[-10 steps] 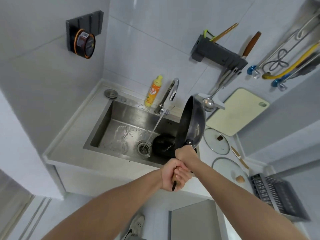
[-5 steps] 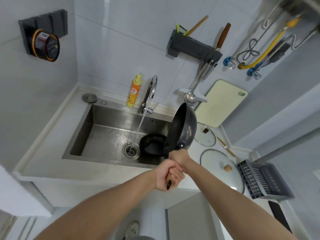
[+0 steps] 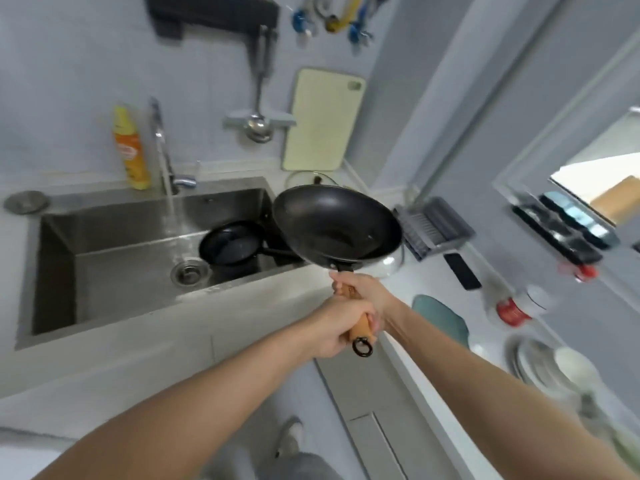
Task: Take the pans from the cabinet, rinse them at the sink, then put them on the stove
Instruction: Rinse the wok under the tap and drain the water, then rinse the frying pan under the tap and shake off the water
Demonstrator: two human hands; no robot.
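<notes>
A black wok (image 3: 337,225) with a wooden handle hangs in the air over the right rim of the steel sink (image 3: 104,237), its bowl facing up. My left hand (image 3: 337,327) grips the lower end of the handle, just above its black ring. My right hand (image 3: 363,289) grips the handle higher up, close to the bowl. A small black frying pan (image 3: 230,242) lies in the sink's right part. Water runs from the tap (image 3: 162,147) down beside the drain (image 3: 188,271).
An orange bottle (image 3: 130,150) stands left of the tap. A cream cutting board (image 3: 323,117) leans on the wall, a glass lid (image 3: 308,178) below it. On the right counter are a grey rack (image 3: 433,226), a teal mat (image 3: 441,315), a dark phone (image 3: 462,271), jars and stacked plates (image 3: 540,362).
The wok has swung from standing on edge over the sink to bowl-up, and moved right to the sink's rim. My view has turned right, showing more of the counter.
</notes>
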